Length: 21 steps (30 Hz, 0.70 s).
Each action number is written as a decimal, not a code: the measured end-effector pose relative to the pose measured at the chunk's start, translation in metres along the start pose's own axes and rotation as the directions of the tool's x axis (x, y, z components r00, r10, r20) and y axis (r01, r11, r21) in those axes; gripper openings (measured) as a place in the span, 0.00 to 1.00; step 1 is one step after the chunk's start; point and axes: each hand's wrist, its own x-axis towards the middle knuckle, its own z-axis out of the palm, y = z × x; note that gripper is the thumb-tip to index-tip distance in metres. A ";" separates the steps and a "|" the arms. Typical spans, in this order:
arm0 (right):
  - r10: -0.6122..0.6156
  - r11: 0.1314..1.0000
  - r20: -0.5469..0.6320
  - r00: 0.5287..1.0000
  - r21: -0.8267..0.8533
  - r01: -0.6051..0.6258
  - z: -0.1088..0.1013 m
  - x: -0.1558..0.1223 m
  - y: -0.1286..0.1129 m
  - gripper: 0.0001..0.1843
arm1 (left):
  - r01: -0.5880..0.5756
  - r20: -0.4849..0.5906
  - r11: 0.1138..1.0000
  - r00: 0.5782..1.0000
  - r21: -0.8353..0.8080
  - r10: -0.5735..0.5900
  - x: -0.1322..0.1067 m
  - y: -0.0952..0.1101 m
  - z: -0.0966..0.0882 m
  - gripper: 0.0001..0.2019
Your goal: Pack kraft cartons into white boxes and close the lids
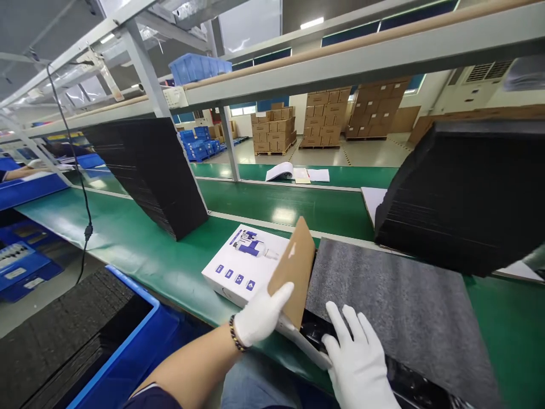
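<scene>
A white printed box (238, 272) with a blue-and-white device pictured on it lies on the green bench. Its brown-lined cardboard flap (293, 272) stands raised at the open right end. My left hand (260, 317), in a white glove, is closed on the box near this flap, thumb against the brown side; its other fingers are partly hidden. My white-gloved right hand (360, 358) rests with fingers spread over a glossy black piece (315, 328) at the box's opening. Grey foam sheet (383, 301) lies just beyond that hand, with more glossy black material along its near edge.
Black sheets (149, 170) stand stacked at left, and another black stack (460, 193) leans at right. A blue bin (157, 329) with dark sheets is by my left arm. A shelf rail (340, 62) crosses above the green bench (170, 261). Papers (298, 173) lie behind.
</scene>
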 end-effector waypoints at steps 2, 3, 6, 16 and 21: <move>-0.171 0.984 0.071 0.983 -0.043 0.174 -0.015 0.009 0.016 0.08 | 0.028 0.011 1.000 1.000 0.005 -0.028 0.000 0.001 0.011 0.25; -0.235 0.968 0.099 0.967 -0.070 0.242 -0.023 0.015 0.027 0.14 | 0.027 0.022 1.000 0.999 0.017 -0.027 0.001 0.002 0.015 0.24; -0.291 0.929 0.098 0.952 -0.207 0.306 -0.043 0.024 0.067 0.28 | -0.022 0.064 0.998 0.998 0.057 0.018 0.002 0.005 0.020 0.24; -0.501 0.810 0.227 0.835 -0.218 0.545 -0.039 0.005 0.088 0.38 | -0.038 0.058 0.999 0.998 0.030 0.037 0.004 -0.009 0.023 0.34; -0.495 0.799 0.260 0.829 -0.238 0.552 -0.033 0.028 0.058 0.28 | -0.162 0.231 0.981 0.964 0.109 0.134 0.002 0.002 0.018 0.36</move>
